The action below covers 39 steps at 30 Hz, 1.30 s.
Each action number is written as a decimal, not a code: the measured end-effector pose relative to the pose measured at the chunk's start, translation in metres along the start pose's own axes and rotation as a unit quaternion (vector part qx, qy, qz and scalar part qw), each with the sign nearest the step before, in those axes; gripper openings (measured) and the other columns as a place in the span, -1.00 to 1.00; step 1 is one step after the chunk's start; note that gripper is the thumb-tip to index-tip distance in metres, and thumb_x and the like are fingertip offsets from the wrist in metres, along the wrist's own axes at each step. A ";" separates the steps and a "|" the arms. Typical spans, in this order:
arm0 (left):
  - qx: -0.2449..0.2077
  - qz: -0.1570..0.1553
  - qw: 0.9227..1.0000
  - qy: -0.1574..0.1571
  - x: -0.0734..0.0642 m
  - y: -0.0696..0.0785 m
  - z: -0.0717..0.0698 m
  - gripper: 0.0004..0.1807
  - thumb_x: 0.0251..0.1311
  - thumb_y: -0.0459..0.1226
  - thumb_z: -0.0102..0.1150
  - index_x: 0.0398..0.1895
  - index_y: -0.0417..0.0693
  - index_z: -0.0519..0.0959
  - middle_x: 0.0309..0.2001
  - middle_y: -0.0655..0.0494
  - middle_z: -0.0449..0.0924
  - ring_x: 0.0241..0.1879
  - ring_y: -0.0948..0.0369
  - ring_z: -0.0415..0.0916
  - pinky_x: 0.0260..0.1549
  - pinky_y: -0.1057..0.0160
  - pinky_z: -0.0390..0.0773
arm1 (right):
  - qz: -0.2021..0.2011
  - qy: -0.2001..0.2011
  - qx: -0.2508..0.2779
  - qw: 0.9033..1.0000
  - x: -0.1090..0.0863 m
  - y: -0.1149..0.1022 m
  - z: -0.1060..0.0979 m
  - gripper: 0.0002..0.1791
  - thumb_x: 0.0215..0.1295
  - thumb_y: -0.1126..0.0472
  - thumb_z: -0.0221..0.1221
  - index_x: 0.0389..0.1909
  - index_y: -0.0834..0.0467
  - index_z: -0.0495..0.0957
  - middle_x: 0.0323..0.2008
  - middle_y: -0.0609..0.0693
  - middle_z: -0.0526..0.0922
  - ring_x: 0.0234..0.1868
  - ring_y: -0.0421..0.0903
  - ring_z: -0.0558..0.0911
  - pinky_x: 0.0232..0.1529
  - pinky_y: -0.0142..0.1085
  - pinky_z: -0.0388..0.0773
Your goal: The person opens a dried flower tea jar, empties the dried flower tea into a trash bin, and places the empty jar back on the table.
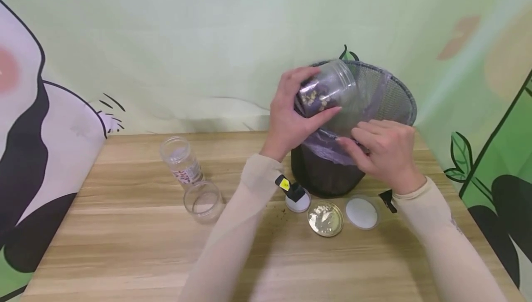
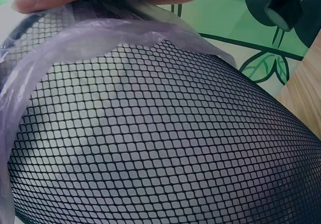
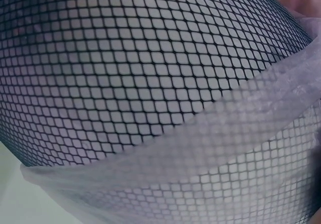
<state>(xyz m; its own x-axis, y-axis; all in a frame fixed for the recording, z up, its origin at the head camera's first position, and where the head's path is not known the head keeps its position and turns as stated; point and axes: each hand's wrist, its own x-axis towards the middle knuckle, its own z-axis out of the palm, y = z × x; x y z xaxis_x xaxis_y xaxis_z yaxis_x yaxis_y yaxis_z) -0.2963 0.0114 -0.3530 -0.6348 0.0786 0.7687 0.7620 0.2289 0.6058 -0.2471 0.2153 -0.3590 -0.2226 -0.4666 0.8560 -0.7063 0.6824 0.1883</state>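
My left hand grips a clear plastic jar, tilted with its open mouth over the black mesh trash bin. Some pale, crumbly bits show inside the jar, low along its side. The bin leans towards me, and a thin purple bin bag is folded over its rim. With curled fingers and thumb, my right hand holds the near right part of that rim and the bag. Both wrist views are mostly filled by the bin's mesh and the bag's folded edge.
Left on the wooden table stand a labelled clear jar and a wider clear jar. A small white lid, a gold lid and a larger white lid lie before the bin. Dark crumbs are scattered nearby.
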 end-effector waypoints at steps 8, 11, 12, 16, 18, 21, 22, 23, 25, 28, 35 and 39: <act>0.006 -0.034 0.999 -0.018 0.001 0.003 -0.002 -0.14 -0.08 -0.08 0.68 0.32 0.08 0.43 0.29 0.15 0.49 0.22 0.30 0.44 0.20 0.33 0.51 | -0.004 0.018 0.004 1.000 0.000 0.000 0.002 -0.28 0.59 -0.23 -0.04 -0.76 0.07 0.11 -0.81 -0.12 0.11 -0.77 -0.22 0.02 -0.68 -0.36 -0.17; 0.018 -0.035 0.999 -0.026 0.002 0.004 -0.003 -0.16 -0.09 -0.06 0.68 0.30 0.09 0.46 0.27 0.17 0.52 0.23 0.30 0.43 0.25 0.34 0.46 | -0.005 0.019 0.004 1.000 0.001 0.000 0.001 -0.28 0.59 -0.23 -0.04 -0.76 0.07 0.11 -0.81 -0.12 0.11 -0.77 -0.22 0.03 -0.68 -0.36 -0.18; 0.022 -0.034 0.999 -0.029 0.003 0.004 -0.003 -0.17 -0.09 -0.05 0.68 0.29 0.09 0.47 0.26 0.17 0.53 0.23 0.30 0.43 0.25 0.34 0.45 | -0.005 0.020 0.004 1.000 0.001 0.000 0.001 -0.28 0.59 -0.23 -0.04 -0.76 0.07 0.11 -0.81 -0.12 0.11 -0.77 -0.22 0.03 -0.67 -0.36 -0.18; 0.032 -0.035 0.998 -0.035 0.003 0.005 -0.004 -0.17 -0.10 -0.04 0.68 0.29 0.11 0.50 0.24 0.18 0.55 0.22 0.30 0.44 0.24 0.33 0.45 | -0.006 0.021 0.003 1.000 0.001 -0.001 0.001 -0.28 0.59 -0.24 -0.04 -0.76 0.07 0.11 -0.80 -0.12 0.11 -0.77 -0.22 0.03 -0.67 -0.36 -0.18; 0.035 -0.038 0.998 -0.037 0.003 0.005 -0.004 -0.17 -0.12 -0.04 0.69 0.29 0.12 0.51 0.23 0.18 0.56 0.22 0.29 0.45 0.25 0.32 0.45 | -0.006 0.020 0.002 1.000 0.001 -0.001 0.001 -0.28 0.59 -0.24 -0.04 -0.76 0.07 0.11 -0.80 -0.12 0.11 -0.77 -0.22 0.03 -0.68 -0.36 -0.18; 0.042 -0.042 0.997 -0.045 0.003 0.005 -0.004 -0.17 -0.13 -0.04 0.70 0.29 0.13 0.52 0.24 0.20 0.56 0.23 0.30 0.44 0.27 0.33 0.44 | -0.005 0.018 0.002 1.000 0.001 -0.002 0.001 -0.28 0.59 -0.24 -0.04 -0.76 0.06 0.11 -0.80 -0.13 0.11 -0.77 -0.22 0.03 -0.68 -0.35 -0.17; 0.045 -0.043 0.997 -0.049 0.004 0.005 -0.004 -0.16 -0.13 -0.04 0.70 0.29 0.14 0.52 0.25 0.21 0.56 0.23 0.30 0.44 0.27 0.33 0.44 | -0.004 0.017 0.001 1.000 0.001 -0.002 0.001 -0.28 0.59 -0.24 -0.05 -0.77 0.06 0.11 -0.80 -0.13 0.11 -0.77 -0.22 0.03 -0.68 -0.35 -0.17; 0.047 -0.043 0.997 -0.052 0.004 0.006 -0.005 -0.16 -0.14 -0.04 0.70 0.29 0.15 0.52 0.25 0.22 0.56 0.23 0.30 0.44 0.27 0.33 0.44 | -0.004 0.016 0.001 1.000 0.001 -0.002 0.000 -0.28 0.59 -0.25 -0.05 -0.77 0.06 0.12 -0.80 -0.13 0.11 -0.77 -0.22 0.03 -0.68 -0.35 -0.17; 0.051 -0.042 0.996 -0.056 0.005 0.006 -0.005 -0.16 -0.14 -0.04 0.71 0.29 0.15 0.53 0.25 0.23 0.56 0.24 0.30 0.43 0.28 0.33 0.43 | -0.003 0.013 -0.001 1.000 0.001 -0.002 0.000 -0.28 0.59 -0.24 -0.05 -0.76 0.06 0.12 -0.80 -0.13 0.12 -0.77 -0.21 0.04 -0.68 -0.34 -0.16; 0.051 -0.040 0.996 -0.062 0.005 0.006 -0.004 -0.17 -0.14 -0.04 0.71 0.28 0.15 0.54 0.25 0.24 0.57 0.25 0.30 0.43 0.29 0.32 0.42 | -0.004 0.012 0.000 1.000 0.000 -0.002 -0.001 -0.28 0.59 -0.24 -0.05 -0.76 0.06 0.12 -0.79 -0.13 0.12 -0.77 -0.21 0.04 -0.69 -0.34 -0.15; 0.052 -0.036 0.996 -0.058 0.007 0.006 -0.007 -0.17 -0.19 -0.06 0.73 0.26 0.12 0.56 0.22 0.24 0.59 0.25 0.30 0.44 0.30 0.34 0.38 | -0.010 -0.008 0.004 1.000 0.002 0.000 -0.001 -0.30 0.60 -0.21 -0.05 -0.75 0.07 0.18 -0.78 -0.12 0.16 -0.77 -0.19 0.11 -0.68 -0.33 -0.10; 0.054 -0.046 0.995 -0.074 0.008 0.006 -0.006 -0.17 -0.18 -0.06 0.72 0.26 0.13 0.56 0.24 0.24 0.58 0.26 0.30 0.42 0.31 0.34 0.37 | -0.007 -0.007 0.000 1.000 0.000 0.001 -0.002 -0.29 0.60 -0.23 -0.06 -0.76 0.07 0.18 -0.79 -0.12 0.16 -0.78 -0.19 0.10 -0.69 -0.33 -0.11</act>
<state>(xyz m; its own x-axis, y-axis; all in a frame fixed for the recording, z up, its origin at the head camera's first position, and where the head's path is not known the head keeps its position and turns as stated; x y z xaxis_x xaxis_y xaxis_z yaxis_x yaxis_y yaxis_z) -0.2962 0.0080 -0.3421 -0.7185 0.1923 0.6684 0.6874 0.3431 0.6401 -0.2461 0.2169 -0.3581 -0.2216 -0.4839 0.8466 -0.7101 0.6751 0.2001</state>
